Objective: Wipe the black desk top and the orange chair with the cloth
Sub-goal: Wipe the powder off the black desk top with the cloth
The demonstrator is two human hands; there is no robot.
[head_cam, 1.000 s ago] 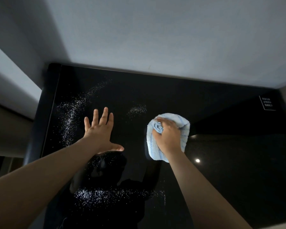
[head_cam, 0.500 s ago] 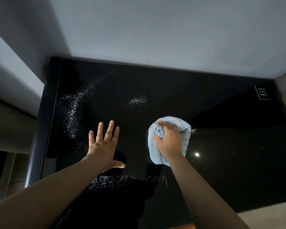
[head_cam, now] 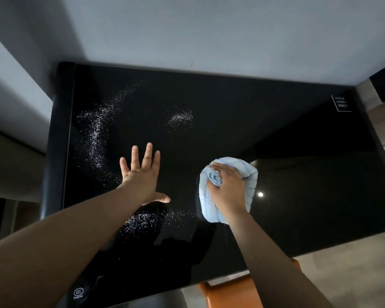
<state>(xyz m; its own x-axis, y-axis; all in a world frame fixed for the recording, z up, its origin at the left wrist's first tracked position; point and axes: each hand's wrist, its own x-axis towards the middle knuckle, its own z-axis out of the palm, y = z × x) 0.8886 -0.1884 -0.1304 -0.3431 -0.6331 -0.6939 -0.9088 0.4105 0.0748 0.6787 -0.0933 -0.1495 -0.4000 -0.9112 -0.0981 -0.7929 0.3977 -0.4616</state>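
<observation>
The glossy black desk top [head_cam: 242, 121] fills the middle of the view. White specks lie on it in a curved band at the left [head_cam: 96, 134], a small patch in the middle [head_cam: 180, 117] and a strip near the front [head_cam: 147, 218]. My right hand [head_cam: 228, 190] presses a bunched light blue cloth [head_cam: 248, 174] onto the desk, right of centre. My left hand [head_cam: 142, 174] lies flat on the glass with fingers spread, holding nothing. A corner of the orange chair [head_cam: 233, 290] shows below the desk's front edge.
A pale wall [head_cam: 209, 36] stands right behind the desk. A white label [head_cam: 341, 103] sits at the desk's far right corner and a round logo [head_cam: 78, 292] at the near left. Grey floor [head_cam: 342, 267] shows at the lower right.
The view has pulled back, so the desk's front edge and the orange chair now show. Both hands have slid a little toward me on the desk; the cloth stays under my right hand.
</observation>
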